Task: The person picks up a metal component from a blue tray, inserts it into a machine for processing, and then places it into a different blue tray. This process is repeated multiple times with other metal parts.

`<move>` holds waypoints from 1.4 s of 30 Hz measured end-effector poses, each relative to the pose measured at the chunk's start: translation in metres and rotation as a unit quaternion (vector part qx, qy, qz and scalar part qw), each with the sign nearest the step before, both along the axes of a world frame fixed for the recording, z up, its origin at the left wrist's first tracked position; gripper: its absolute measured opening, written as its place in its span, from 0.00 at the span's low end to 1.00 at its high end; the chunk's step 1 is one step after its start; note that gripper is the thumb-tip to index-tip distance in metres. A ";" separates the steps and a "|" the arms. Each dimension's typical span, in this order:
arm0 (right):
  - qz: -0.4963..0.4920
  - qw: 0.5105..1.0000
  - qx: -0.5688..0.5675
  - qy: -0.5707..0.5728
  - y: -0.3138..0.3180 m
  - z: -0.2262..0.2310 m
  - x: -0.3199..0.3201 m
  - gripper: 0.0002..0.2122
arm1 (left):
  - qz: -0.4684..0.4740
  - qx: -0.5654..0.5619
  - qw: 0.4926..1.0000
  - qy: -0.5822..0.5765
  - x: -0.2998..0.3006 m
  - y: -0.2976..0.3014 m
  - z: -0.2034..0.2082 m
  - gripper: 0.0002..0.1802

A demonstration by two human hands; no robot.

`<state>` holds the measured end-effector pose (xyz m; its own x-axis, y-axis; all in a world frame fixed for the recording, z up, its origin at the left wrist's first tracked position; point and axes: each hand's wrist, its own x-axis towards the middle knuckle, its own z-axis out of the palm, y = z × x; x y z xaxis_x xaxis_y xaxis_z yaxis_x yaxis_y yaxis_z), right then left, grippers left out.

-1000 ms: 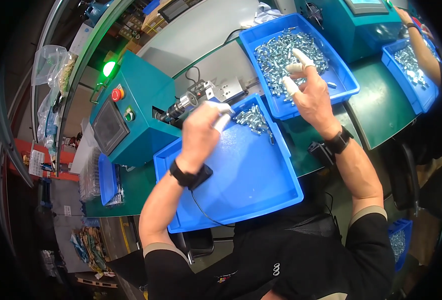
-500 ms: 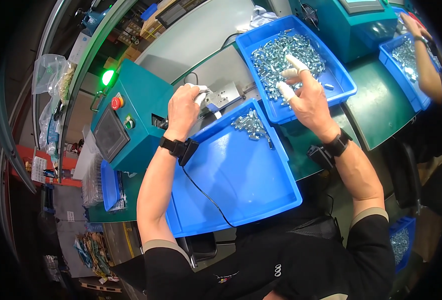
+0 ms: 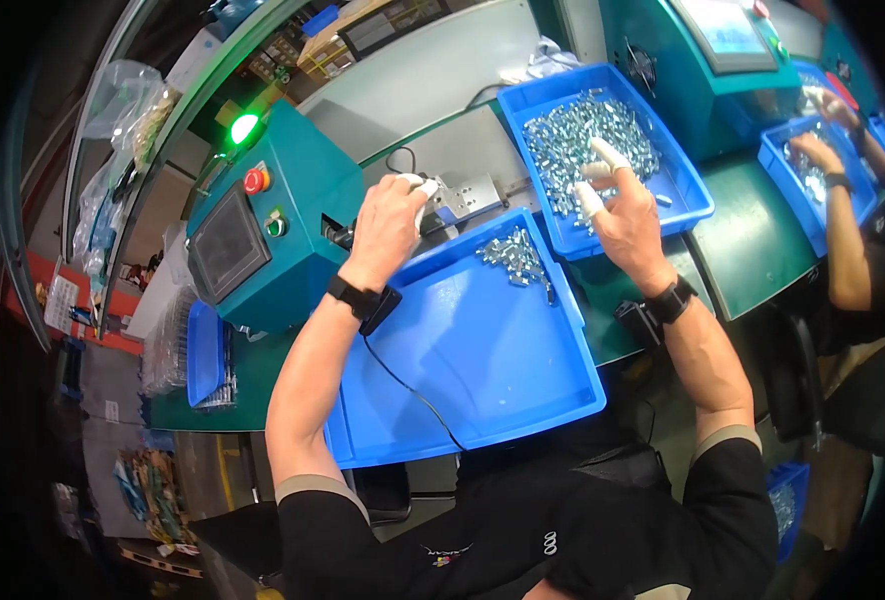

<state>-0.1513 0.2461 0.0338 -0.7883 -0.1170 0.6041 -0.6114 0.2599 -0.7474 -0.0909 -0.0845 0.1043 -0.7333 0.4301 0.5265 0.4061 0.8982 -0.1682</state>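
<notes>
My left hand (image 3: 388,225) is closed, its white-covered fingertips together beside a metal fixture block (image 3: 471,198). Whatever those fingers may hold is hidden behind them. Over the near side of a blue tray (image 3: 685,192) hangs my right hand (image 3: 631,222), with white covers on its thumb and fingers. Thumb and forefinger are apart, and I see nothing between them. Small shiny metal parts (image 3: 588,135) lie heaped in that tray, below the fingertips. A second, larger blue tray (image 3: 453,370) sits between my forearms, with a small pile of similar metal parts (image 3: 516,257) in its far right corner.
Left of my left hand stands a teal machine (image 3: 298,190) with a dark screen, a red button (image 3: 257,179) and a lit green lamp (image 3: 245,128). Another teal machine (image 3: 688,80) is at the far right. Beyond it, a co-worker's hands (image 3: 818,152) reach over another blue tray (image 3: 781,180).
The whole view has shifted slightly. My left hand stays by the fixture, and my right hand stays over the parts. The co-worker's hand has come down to the tray on the right.
</notes>
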 end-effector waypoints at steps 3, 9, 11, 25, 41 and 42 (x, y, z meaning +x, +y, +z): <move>0.001 1.000 0.010 -0.024 0.001 -0.002 -0.003 0.27 | -0.010 0.046 0.998 -0.034 0.036 0.009 -0.004 0.15; 0.291 0.927 -0.005 -0.238 -0.054 0.028 0.007 0.27 | -0.005 0.109 0.932 -0.345 0.141 0.000 -0.036 0.18; 0.313 0.917 -0.015 -0.247 -0.077 0.026 0.002 0.28 | -0.005 0.115 0.937 -0.328 0.151 0.002 -0.042 0.18; 0.387 0.867 -0.008 -0.313 -0.130 0.039 0.007 0.32 | -0.017 0.138 0.952 -0.272 0.160 -0.008 -0.059 0.19; 0.373 0.865 -0.050 -0.331 -0.152 0.023 0.012 0.29 | -0.008 0.143 0.954 -0.263 0.163 -0.004 -0.061 0.18; 0.373 0.865 -0.051 -0.331 -0.152 0.021 0.011 0.29 | -0.007 0.142 0.954 -0.264 0.163 -0.004 -0.061 0.18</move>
